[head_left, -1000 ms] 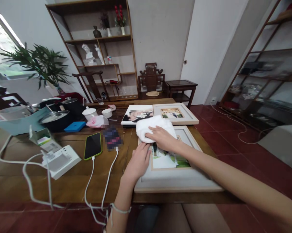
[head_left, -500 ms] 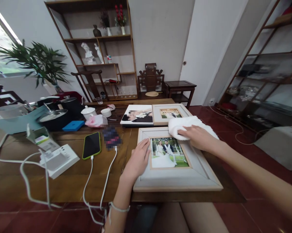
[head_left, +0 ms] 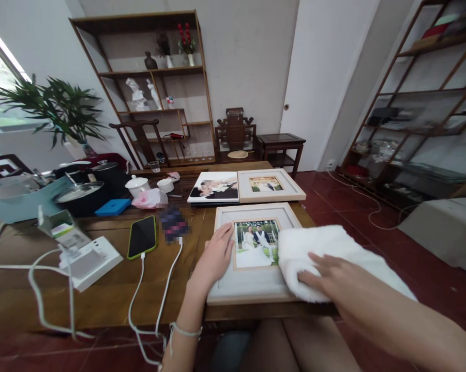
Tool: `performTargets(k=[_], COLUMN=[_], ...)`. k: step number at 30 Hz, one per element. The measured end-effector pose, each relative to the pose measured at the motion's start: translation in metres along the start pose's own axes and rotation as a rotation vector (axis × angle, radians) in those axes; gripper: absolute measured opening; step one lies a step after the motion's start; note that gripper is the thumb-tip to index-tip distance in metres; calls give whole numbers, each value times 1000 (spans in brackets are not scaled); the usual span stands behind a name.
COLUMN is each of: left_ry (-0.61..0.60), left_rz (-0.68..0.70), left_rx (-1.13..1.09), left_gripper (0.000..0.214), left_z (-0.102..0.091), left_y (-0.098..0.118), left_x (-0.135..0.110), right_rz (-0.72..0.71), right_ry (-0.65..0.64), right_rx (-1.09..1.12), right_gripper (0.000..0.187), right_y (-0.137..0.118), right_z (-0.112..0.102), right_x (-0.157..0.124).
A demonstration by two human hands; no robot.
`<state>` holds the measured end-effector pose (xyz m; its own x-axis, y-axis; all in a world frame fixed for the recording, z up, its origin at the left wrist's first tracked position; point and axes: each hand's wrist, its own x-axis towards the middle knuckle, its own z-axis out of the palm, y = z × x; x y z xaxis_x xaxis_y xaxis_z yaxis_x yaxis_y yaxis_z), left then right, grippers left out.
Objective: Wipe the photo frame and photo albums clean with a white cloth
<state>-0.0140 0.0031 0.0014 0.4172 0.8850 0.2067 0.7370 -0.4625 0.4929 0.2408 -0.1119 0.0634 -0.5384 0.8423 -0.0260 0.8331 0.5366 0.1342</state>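
Observation:
A white picture frame (head_left: 242,291) with a photo of a couple lies flat near the table's front edge. My left hand (head_left: 214,256) rests on its left border, fingers stretched out along the wood. On the frame's right side, a fluffy white towel (head_left: 345,243) covers the lower right border and hangs past the table edge. My right hand (head_left: 335,281) grips this towel and presses it down on the frame, thumb and fingers bunched into the cloth.
Behind lie a second picture frame (head_left: 290,192) and a photo panel (head_left: 213,187). To the left are a phone (head_left: 141,237) on a white cable, an open small box (head_left: 64,232), a blue box (head_left: 113,207), a lidded pot (head_left: 79,199) and a white teapot (head_left: 136,185).
My right hand has drawn the towel from the frame's top right corner down its right side toward me. The left hand stays on the left border.

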Motion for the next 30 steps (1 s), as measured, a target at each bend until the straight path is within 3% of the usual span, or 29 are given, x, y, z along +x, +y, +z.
performTargets(k=[3, 7, 13, 17, 20, 26, 30], left_ry=[-10, -11, 13, -5, -11, 25, 3], left_rz=[-17, -25, -7, 17, 35, 28, 4], left_rx=[10, 21, 18, 16, 11, 9, -19], left_gripper=[43, 43, 43, 44, 45, 42, 42], left_z=[-1, 0, 2, 2, 2, 3, 2], left_y=[1, 1, 1, -3, -6, -5, -2], left_x=[0, -1, -1, 0, 1, 0, -1], right_rz=[1, 22, -87, -201, -194, -1, 115], right_ry=[47, -3, 3, 66, 62, -131, -70], right_rx=[15, 94, 209, 219, 212, 182, 113], right_gripper=[64, 58, 43, 31, 31, 50, 59], right_y=[-9, -11, -40, -66, -72, -39, 1], right_z=[3, -2, -11, -4, 3, -11, -19], right_x=[-13, -7, 29, 60, 66, 30, 20])
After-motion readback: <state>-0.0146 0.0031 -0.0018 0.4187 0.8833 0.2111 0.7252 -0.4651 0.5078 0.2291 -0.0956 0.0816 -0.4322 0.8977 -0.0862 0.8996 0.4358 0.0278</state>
